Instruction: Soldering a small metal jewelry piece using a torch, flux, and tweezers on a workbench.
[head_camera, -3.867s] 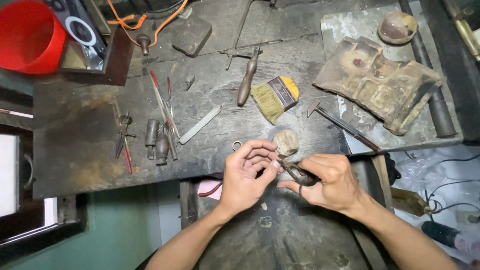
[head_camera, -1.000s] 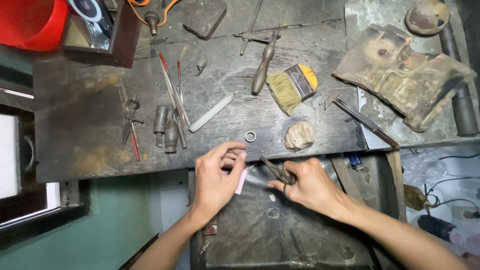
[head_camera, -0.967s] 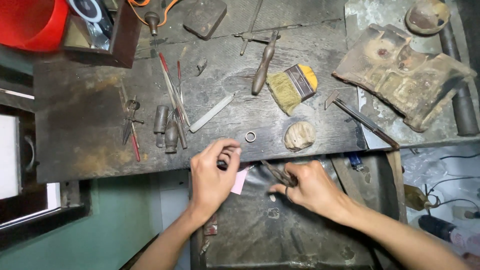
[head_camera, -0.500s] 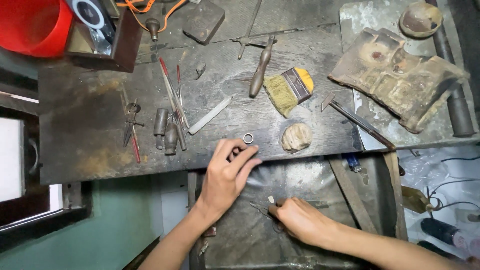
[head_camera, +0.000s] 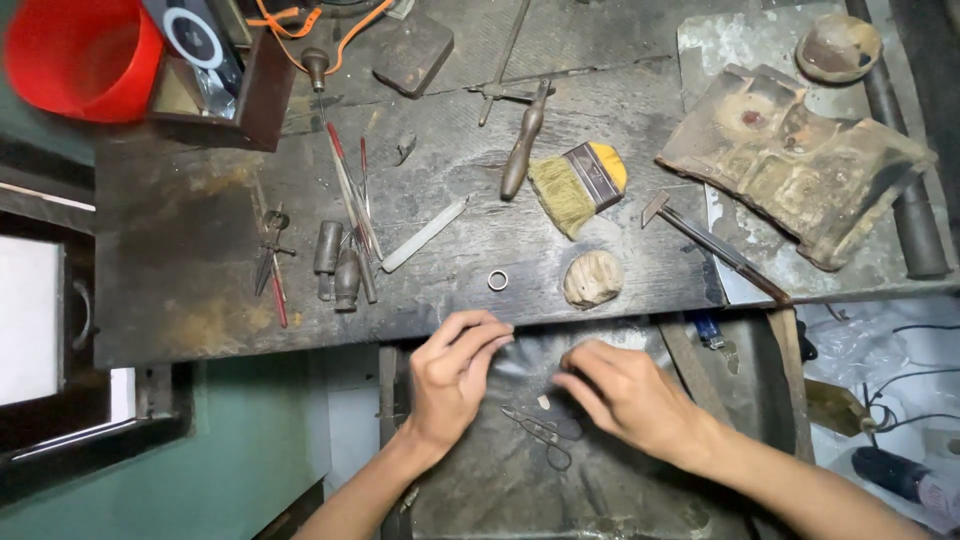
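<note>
- Dark scarred workbench (head_camera: 180, 290) fills the upper view, with a lower metal tray (head_camera: 500, 480) slung under its front edge at 6 o'clock.
- Left hand (head_camera: 455, 375) rests at the tray's top edge, fingers loosely curled and close together, holding nothing that I can see; fingertips sit just under the bench lip.
- Right hand (head_camera: 625, 390) lies flat-ish on the tray, fingers stretched toward 9 o'clock, empty as far as I can tell.
- Small scissors (head_camera: 545, 432) lie on the tray between the two hands, just below the right fingertips, not gripped.
- Tiny pale scrap (head_camera: 543, 402) sits beside the scissors; can't tell what it is.
- Small metal ring (head_camera: 498, 280) lies on the bench at 12 o'clock from the left hand, near but not touched.
- Pale lump (head_camera: 592, 278) sits just right of the ring.
- Brush (head_camera: 578, 185) and a wooden-handled tool (head_camera: 524, 150) lie further up at 12 o'clock.
- Red bucket (head_camera: 80, 55) at 10 o'clock, far corner.
- Hammer (head_camera: 715, 248) at 2 o'clock, near a charred block (head_camera: 790, 160).
</note>
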